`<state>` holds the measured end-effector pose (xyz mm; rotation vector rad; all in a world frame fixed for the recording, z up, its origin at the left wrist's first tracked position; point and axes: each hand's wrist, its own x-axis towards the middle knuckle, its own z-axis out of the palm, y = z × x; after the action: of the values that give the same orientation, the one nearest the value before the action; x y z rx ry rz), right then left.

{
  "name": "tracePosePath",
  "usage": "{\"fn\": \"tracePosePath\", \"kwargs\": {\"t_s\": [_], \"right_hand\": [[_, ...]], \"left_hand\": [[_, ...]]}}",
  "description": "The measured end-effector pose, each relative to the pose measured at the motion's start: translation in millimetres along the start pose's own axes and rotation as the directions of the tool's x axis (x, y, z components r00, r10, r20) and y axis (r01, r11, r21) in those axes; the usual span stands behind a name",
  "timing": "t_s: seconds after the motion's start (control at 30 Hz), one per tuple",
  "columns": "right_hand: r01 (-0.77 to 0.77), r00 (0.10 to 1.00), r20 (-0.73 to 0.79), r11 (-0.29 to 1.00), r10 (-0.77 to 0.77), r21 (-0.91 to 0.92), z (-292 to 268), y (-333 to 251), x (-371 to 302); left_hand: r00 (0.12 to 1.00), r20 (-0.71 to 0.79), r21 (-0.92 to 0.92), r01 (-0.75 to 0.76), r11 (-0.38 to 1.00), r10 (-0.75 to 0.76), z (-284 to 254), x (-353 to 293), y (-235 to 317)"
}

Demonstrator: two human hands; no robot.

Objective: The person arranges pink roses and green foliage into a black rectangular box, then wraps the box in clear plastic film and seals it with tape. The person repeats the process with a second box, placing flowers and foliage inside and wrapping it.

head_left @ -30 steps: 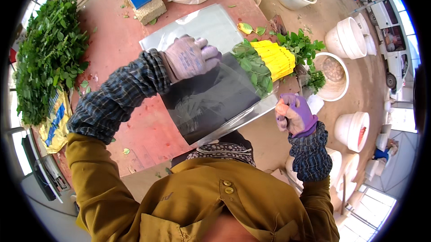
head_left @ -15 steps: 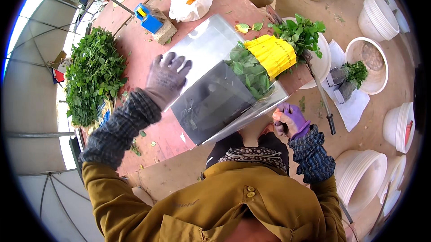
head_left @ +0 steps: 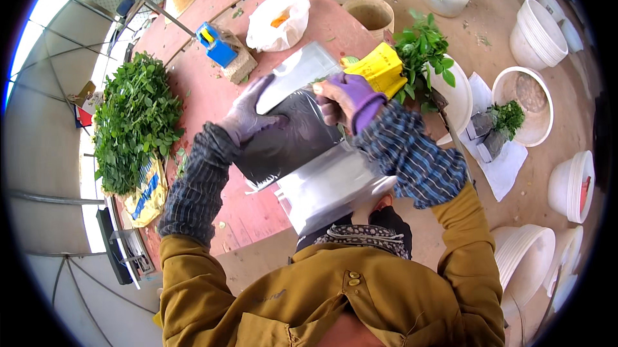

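The dark film wrap (head_left: 283, 144) lies on the red work table (head_left: 248, 215), in front of the person and between both hands. A loose sheet of clear film (head_left: 322, 183) adjoins its near side and extends past the table edge toward the person's lap. Behind the dark wrap lies a flat stack of clear sleeves (head_left: 309, 67).

Left hand (head_left: 250, 115): gloved in pale lilac, positioned at the left edge of the dark wrap. Thumb and fingers stand apart, with the thumb over the film.

Right hand (head_left: 344, 101): gloved in purple, positioned over the right end of the dark wrap, just beside the yellow wrap (head_left: 378, 70). Fingers are curled; whether they grip film cannot be determined, since the hand covers the contact area.

Green foliage (head_left: 421, 54) projects beyond the yellow wrap, at the table's right edge.

Far side of table: a blue tape dispenser (head_left: 220, 52) mounted on a rough block (head_left: 239, 67), with a white plastic bag (head_left: 278, 25) beside it. Left side: a heap of leafy stems (head_left: 136, 118).
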<state>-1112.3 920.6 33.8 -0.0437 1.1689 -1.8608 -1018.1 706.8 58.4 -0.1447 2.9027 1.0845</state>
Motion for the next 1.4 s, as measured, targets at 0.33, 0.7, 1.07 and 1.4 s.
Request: {"fn": "tracePosePath", "kwargs": {"t_s": [0.33, 0.7, 1.07, 1.4], "right_hand": [[0.087, 0.990, -0.104, 0.994, -0.094, -0.061, 9, 26, 47], [0.051, 0.940, -0.310, 0.959, -0.139, -0.278, -18, 126, 70], [-0.006, 0.978, 0.127, 0.627, 0.167, -0.779, -18, 24, -52], [0.319, 0.927, 0.364, 0.690, -0.086, -0.650, 87, -35, 219]], "left_hand": [[0.934, 0.077, 0.720, -0.295, 0.628, 0.350, 52, 6, -2], [0.992, -0.034, 0.541, -0.081, 0.837, 0.118, 42, 32, -16], [0.780, 0.492, -0.131, 0.506, 0.853, -0.387, -1, 37, -27], [0.762, 0.635, -0.321, 0.409, 0.854, -0.126, 45, 23, -116]]}}
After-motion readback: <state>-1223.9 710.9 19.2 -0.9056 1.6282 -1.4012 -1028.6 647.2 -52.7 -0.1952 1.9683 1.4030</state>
